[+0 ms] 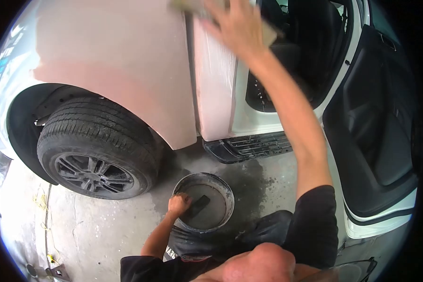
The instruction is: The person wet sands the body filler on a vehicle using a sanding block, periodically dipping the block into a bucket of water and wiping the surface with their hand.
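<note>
Nearest, the left hand [178, 205] was dipped into the bucket [228, 197] on the concrete floor [103, 225]. Its fingers were curled shut on one end of a dark pad [200, 205] lying in murky water. To the left stood the front tyre [96, 141]. Farther up, the right hand [235, 26], blurred, held a pale sanding block [270, 34] under its palm with fingers spread across its back. It pressed the block on the pink-coated panel [117, 51] by the gap to the door edge [216, 80]. The rubbing looked best done with the block flat and the pressure even. It should not tip over the edge at the gap, where a coat likely thins fastest.
</note>
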Action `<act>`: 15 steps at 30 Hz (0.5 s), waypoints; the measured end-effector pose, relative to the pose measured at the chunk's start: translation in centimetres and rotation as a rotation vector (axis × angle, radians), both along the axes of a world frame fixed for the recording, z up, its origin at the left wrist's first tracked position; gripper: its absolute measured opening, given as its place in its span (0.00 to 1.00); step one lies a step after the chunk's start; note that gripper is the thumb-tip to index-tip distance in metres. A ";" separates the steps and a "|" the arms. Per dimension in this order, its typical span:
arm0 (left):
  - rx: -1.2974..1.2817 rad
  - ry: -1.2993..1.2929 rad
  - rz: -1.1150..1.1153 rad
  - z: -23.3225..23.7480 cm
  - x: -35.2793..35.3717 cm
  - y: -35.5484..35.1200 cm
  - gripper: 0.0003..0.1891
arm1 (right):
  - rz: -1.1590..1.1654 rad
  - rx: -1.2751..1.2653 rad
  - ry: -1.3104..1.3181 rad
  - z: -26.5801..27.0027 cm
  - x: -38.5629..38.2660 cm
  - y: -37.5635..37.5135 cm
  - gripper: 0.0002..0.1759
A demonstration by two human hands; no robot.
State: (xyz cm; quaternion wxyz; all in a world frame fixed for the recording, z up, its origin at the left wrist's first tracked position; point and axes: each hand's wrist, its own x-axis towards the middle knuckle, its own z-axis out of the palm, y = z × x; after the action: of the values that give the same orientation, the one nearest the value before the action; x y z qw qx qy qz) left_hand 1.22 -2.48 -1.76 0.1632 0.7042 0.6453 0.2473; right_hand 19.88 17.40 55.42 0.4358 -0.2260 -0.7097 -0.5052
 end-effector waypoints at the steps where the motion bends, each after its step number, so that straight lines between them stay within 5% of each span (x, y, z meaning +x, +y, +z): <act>1: 0.002 0.008 -0.009 -0.3 0.0 0.2 0.14 | 0.049 0.021 0.048 1.2 -0.7 -0.4 0.42; 3: 0.011 0.027 -0.028 -0.5 -0.3 0.1 0.16 | 0.146 0.068 0.148 2.3 -1.6 -0.9 0.31; 6: 0.009 0.086 0.000 1.1 0.0 -0.7 0.13 | 0.047 0.005 0.056 -10.9 1.7 0.2 0.47; 9: 0.042 0.001 0.008 0.2 -0.1 -0.5 0.13 | 0.078 -0.057 -0.063 -16.3 5.9 1.1 0.47; 15: -0.048 0.043 -0.018 0.0 -0.2 0.0 0.16 | 0.086 -0.120 0.236 6.8 1.3 -1.2 0.33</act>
State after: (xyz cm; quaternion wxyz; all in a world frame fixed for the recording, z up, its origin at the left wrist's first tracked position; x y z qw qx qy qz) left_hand 0.98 -2.46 -1.79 0.1683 0.7109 0.6481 0.2150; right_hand 21.21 16.22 62.24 0.5234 -0.2790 -0.6915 -0.4125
